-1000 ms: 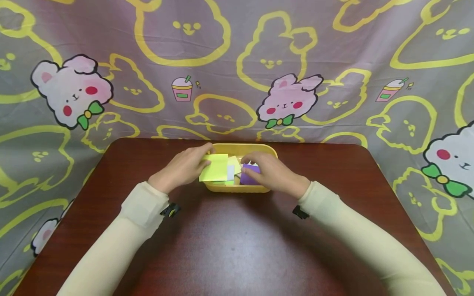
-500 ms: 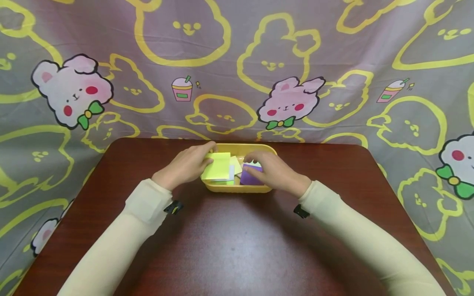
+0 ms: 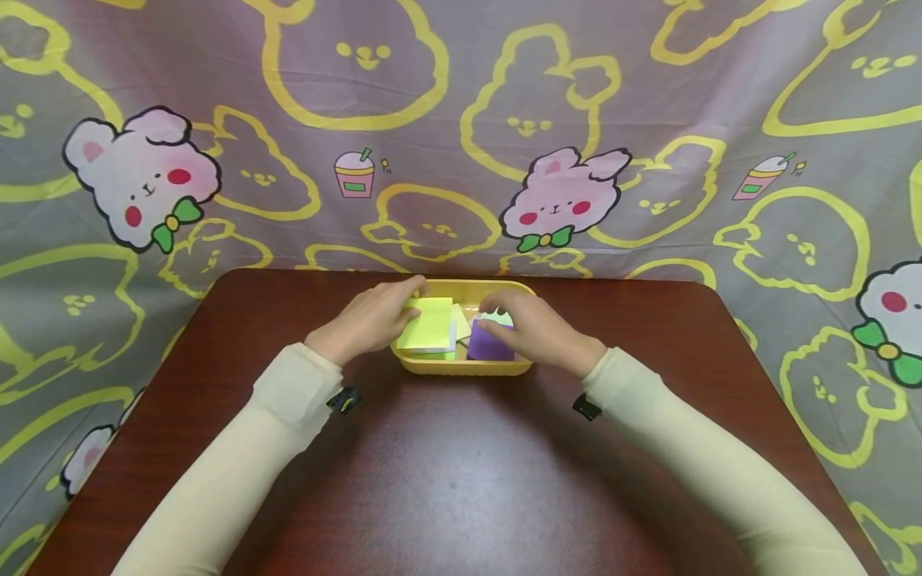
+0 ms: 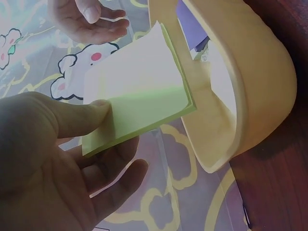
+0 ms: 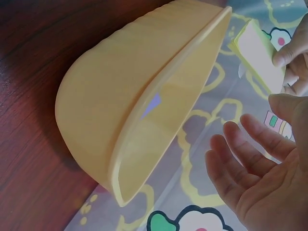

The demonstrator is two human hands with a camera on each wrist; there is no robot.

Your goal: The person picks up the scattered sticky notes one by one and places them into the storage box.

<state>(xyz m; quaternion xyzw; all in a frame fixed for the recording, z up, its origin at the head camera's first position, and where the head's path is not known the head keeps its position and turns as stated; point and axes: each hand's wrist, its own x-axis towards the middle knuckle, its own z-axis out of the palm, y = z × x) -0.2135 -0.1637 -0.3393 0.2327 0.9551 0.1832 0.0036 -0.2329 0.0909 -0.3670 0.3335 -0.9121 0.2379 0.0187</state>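
Between thumb and fingers, my left hand [image 3: 363, 320] pinches a yellow-green pad of sticky notes [image 3: 426, 324], held over the left part of a yellow plastic basket [image 3: 461, 367]. The left wrist view shows the thumb pressed on top of the sticky note pad [image 4: 139, 91]. My right hand [image 3: 542, 332] hovers over the basket's right side with fingers loosely bent. Nothing sits in the right palm [image 5: 269, 197] in the right wrist view. Inside the basket lie a purple square piece [image 3: 491, 344] and pale yellow paper [image 3: 462, 322], partly covered by my hands and the pad.
The basket stands near the far edge of a dark reddish-brown table [image 3: 454, 464]. Behind it hangs a grey curtain [image 3: 432, 160] printed with yellow outlines and cartoon rabbits. Dark wrist devices [image 3: 344, 399] show below both sleeves.
My left hand has drifted a little to the right, carrying the yellow-green pad farther over the basket. The right hand has shifted slightly right, uncovering more of the purple piece.
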